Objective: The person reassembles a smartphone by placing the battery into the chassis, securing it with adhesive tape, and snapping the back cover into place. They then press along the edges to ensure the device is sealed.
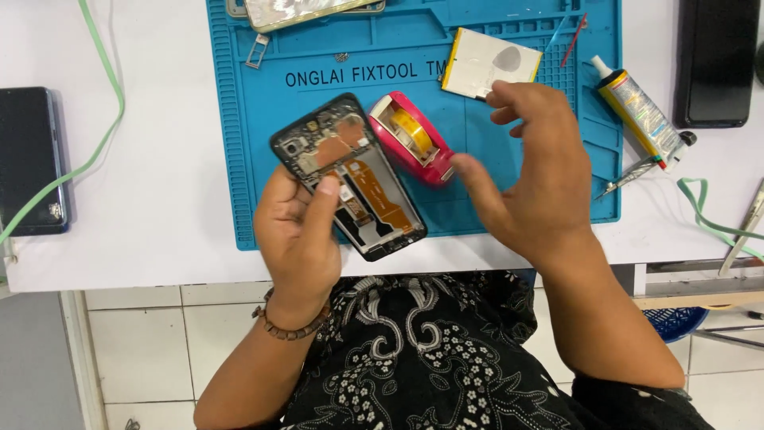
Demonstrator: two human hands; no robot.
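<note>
The opened phone (348,177) is held above the near edge of the blue work mat (239,119), back cover removed, circuit board and orange flex cable exposed and facing up. The left hand (296,239) is closed on its lower end: fingers wrap behind the frame, and the thumb lies across the front face near the middle of the exposed interior.

Handling judgement: the assembly looks light and fairly stiff along the frame, but fragile inside. The flex cable, connectors and board components should not bear pressure. The safest hold is on the black side rails of the frame, not on the open interior where the thumb now rests.

The right hand (532,179) is open and empty, fingers loosely curled and spread, hovering over the mat just right of the phone and not touching it. Its thumb tip is just beside the pink tape dispenser (414,137), which lies on the mat between the two hands, touching or nearly touching the upper right edge of the phone.

Beyond the right hand, a flat battery (485,62) lies on the mat. A glue tube (641,115) and tweezers (629,177) lie at the mat's right edge. A dark phone (30,159) rests on the white surface (159,199), well apart to the left
</note>
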